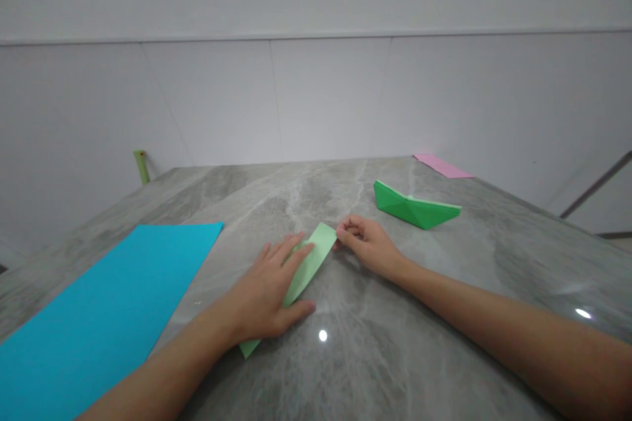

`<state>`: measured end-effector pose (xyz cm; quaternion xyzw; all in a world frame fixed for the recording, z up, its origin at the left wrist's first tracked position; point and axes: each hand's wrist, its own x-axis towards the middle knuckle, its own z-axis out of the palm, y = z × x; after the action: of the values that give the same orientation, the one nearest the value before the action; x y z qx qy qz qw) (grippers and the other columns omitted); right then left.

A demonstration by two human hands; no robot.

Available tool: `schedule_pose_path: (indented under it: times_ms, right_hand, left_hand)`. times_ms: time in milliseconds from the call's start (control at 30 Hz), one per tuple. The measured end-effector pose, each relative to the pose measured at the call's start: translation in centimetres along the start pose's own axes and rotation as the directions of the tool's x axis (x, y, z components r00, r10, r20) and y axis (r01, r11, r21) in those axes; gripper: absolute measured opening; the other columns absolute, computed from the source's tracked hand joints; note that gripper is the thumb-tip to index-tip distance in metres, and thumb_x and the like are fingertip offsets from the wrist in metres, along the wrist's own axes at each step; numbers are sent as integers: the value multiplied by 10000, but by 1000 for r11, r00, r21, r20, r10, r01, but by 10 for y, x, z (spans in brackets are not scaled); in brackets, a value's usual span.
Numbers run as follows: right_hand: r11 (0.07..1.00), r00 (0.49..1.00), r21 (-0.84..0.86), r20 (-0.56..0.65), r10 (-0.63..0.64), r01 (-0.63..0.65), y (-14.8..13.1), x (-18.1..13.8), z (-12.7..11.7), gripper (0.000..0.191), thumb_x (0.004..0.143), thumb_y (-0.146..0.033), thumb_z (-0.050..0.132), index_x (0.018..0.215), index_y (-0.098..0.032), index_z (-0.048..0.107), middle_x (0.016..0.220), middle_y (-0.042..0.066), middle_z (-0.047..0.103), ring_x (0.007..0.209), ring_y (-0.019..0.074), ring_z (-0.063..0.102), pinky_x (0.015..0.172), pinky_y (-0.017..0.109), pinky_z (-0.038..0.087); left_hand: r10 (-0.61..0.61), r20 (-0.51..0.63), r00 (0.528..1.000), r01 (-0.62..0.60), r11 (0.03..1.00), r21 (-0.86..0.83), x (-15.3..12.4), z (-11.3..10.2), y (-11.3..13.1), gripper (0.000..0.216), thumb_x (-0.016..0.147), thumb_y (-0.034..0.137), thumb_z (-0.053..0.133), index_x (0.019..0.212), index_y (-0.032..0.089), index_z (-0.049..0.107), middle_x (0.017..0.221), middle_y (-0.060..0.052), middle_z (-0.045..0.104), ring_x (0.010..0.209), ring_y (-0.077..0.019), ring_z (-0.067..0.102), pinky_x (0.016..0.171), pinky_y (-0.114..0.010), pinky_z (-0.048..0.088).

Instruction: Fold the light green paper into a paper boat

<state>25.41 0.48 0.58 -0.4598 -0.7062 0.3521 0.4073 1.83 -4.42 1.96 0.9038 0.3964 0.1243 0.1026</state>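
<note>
A long, narrow strip of folded light green paper lies on the grey marble table in front of me. My left hand rests flat on the strip's middle with its fingers stretched out, pressing it down. My right hand has its fingers curled together at the strip's far corner, pinching or pressing that end. The strip's near tip sticks out below my left palm.
A folded dark green paper boat sits beyond my right hand. A large cyan sheet lies at the left. A pink paper lies at the far right corner. A white wall runs behind the table, with a green tube at the far left.
</note>
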Motion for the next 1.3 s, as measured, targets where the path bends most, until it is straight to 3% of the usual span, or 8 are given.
schedule_pose_path:
  times_ms: [100,233,333,433,567,767,967,1300]
  right_hand:
    - [955,998,298,-56,17,0,-8,-4,5,225,853,-391,540,779,-178,529,702,25,681,678,155,636,691,290,473]
    - [821,998,569,-19,63,-41,-16,-12,16,259,814,-413,610,857,-202,465,732,10,685,683,147,633,688,295,476]
    - [842,994,531,99,42,-88,-20,-21,24,330,767,-406,677,896,-215,440,696,-22,643,626,133,590,596,260,445]
    - [911,983,412,176,-45,-33,-25,-31,29,278,761,-377,693,829,-196,493,722,-26,595,640,119,563,603,254,442]
    - [970,964,242,251,-88,26,-39,-40,30,195,788,-339,666,824,-172,570,812,18,623,755,159,601,694,299,487]
    - [980,991,190,124,41,-65,-60,-51,35,137,825,-296,614,883,-186,557,877,16,614,799,162,618,728,317,523]
    - [986,999,166,-25,-29,33,-50,-53,41,248,819,-270,619,1043,-213,529,1079,47,587,1040,193,571,894,364,502]
    - [966,995,239,-10,-96,96,-40,-50,41,327,843,-225,592,1159,-251,511,1205,58,581,1130,207,553,888,373,512]
  left_hand:
    - [-132,-63,989,130,991,-32,2,5,-1,942,776,397,607,1484,159,33,1487,-210,277,1353,-346,291,1077,-578,256]
    - [-184,-151,971,164,977,-136,7,10,-1,769,797,255,526,1455,118,152,1372,-189,425,1281,-300,398,1074,-493,317]
    - [-201,-238,950,139,957,-253,9,10,6,635,829,235,502,1414,170,264,1364,-140,449,1281,-281,399,1087,-493,305]
    - [-162,-231,959,66,924,-376,8,9,19,590,863,251,502,1410,219,282,1358,-99,474,1262,-264,431,1071,-471,348]
    - [-61,-147,987,-8,904,-428,3,11,29,743,861,290,526,1479,221,119,1470,-103,346,1348,-261,331,1116,-457,303]
    - [44,1,999,-35,813,-582,-6,7,26,849,902,432,473,1481,229,-114,1569,-88,64,1427,-271,104,1142,-516,194]
    - [44,69,997,19,698,-715,-7,0,23,717,927,387,427,1497,236,20,1567,-51,78,1426,-249,86,1147,-503,167]
    - [-56,-155,986,-81,654,-752,2,17,21,738,870,270,561,1488,247,158,1553,-71,175,1403,-298,208,1142,-525,207]
